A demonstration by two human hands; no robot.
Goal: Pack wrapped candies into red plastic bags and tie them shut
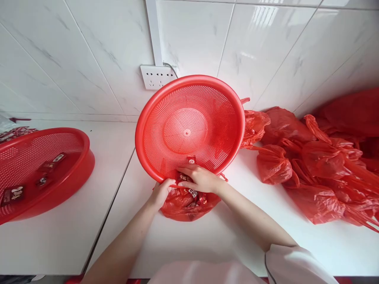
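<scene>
1. My left hand (161, 193) is closed on the lower rim of the tilted red basket (189, 128), with the thumb hooked over the edge. My right hand (199, 179) is mostly open, its fingers lying flat on the wrapped sweets (186, 178) at that same rim. I cannot see it pinching anything.
2. Directly under both hands, an open red bag (189, 207) sits on the worktop (207, 244) with sweets inside. Its mouth is limp and narrower than the basket rim. I judge this the main risk: sweets could slide past the opening onto the worktop, or the bag's edge could fold shut under my right hand.
3. The basket stands steeply on its edge, held by 1 hand only. If that grip slips, it could drop flat onto the bag or roll sideways. 1 loose sweet (191, 159) clings to the mesh just above my fingers.
4. Farther off, a pile of red bags (310, 169) lies to the right, close behind the basket, and could get nudged. A 2nd basket (44, 169) sits well apart on the left, and a wall socket (156, 76) is behind.
</scene>
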